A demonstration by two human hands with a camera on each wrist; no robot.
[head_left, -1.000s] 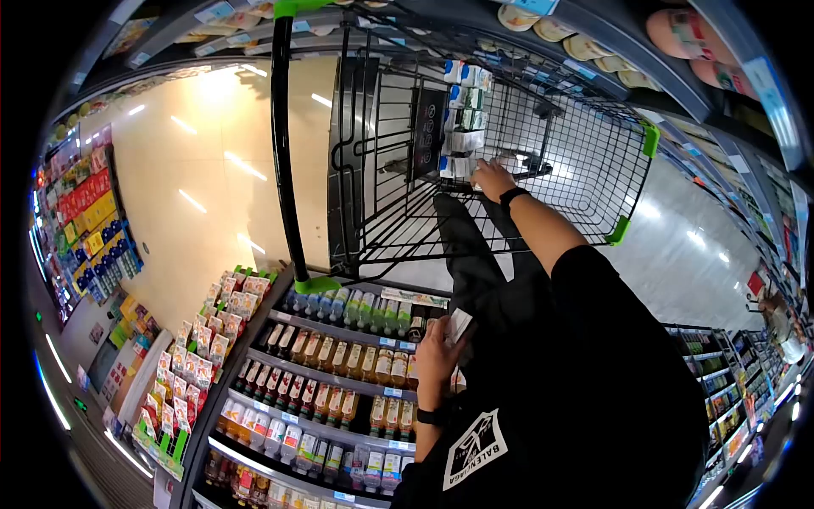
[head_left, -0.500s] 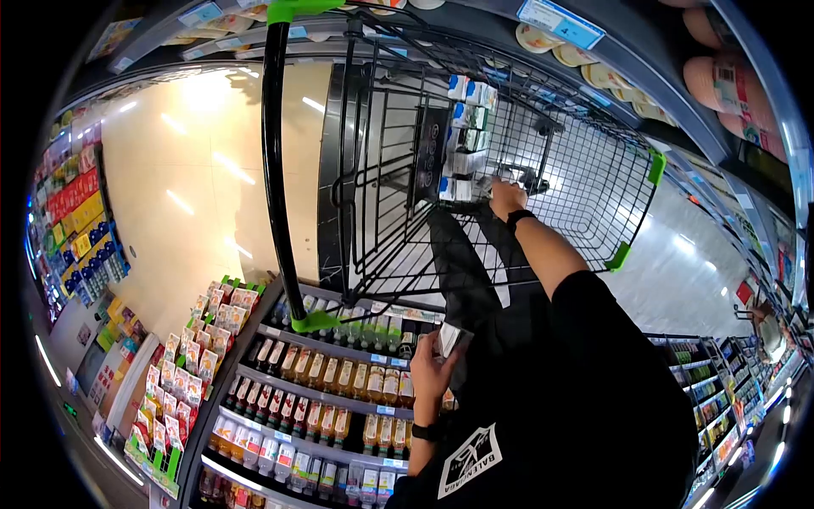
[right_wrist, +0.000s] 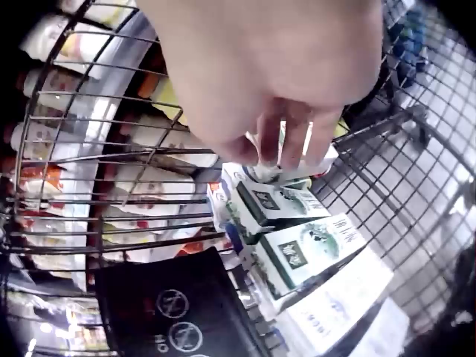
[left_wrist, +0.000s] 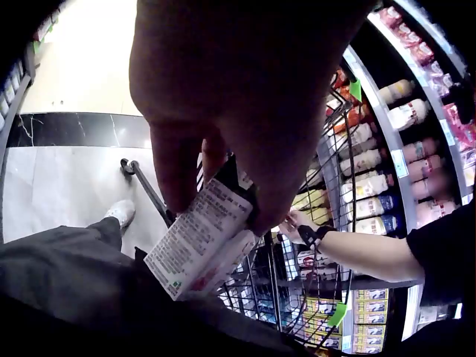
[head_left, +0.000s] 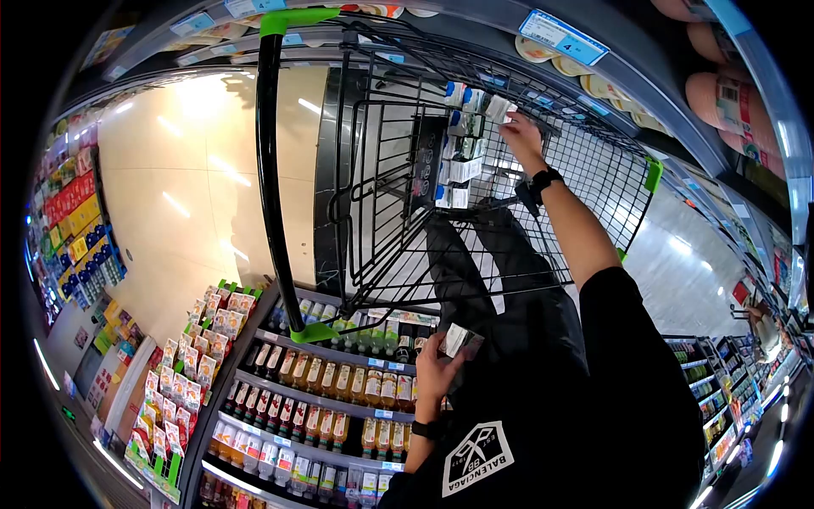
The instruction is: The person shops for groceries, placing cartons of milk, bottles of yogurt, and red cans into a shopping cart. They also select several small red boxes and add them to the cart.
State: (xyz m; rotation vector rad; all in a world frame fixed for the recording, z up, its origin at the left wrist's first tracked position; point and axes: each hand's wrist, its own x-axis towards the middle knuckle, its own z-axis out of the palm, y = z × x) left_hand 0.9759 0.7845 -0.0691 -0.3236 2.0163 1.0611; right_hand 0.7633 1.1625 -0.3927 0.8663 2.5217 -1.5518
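Observation:
In the head view, my left hand grips a small carton over the dark clothing. The left wrist view shows that carton, printed with dense text, held between thumb and fingers. My right hand is inside the cart, its fingertips pinching a white carton at the upper end of a row of cartons. From the right wrist, my fingers come down on a carton, beside green-and-white cartons standing side by side; the fingers partly cover it.
A black panel lies beside the cartons within the wire cage. Shelves of bottles stand close below the cart in the head view, next to a rack of packets. More shelving with price labels borders the upper side.
My right hand has moved from the row's lower end to its upper end, where a carton now shows at its fingertips. My left hand has tilted its carton so more of it shows.

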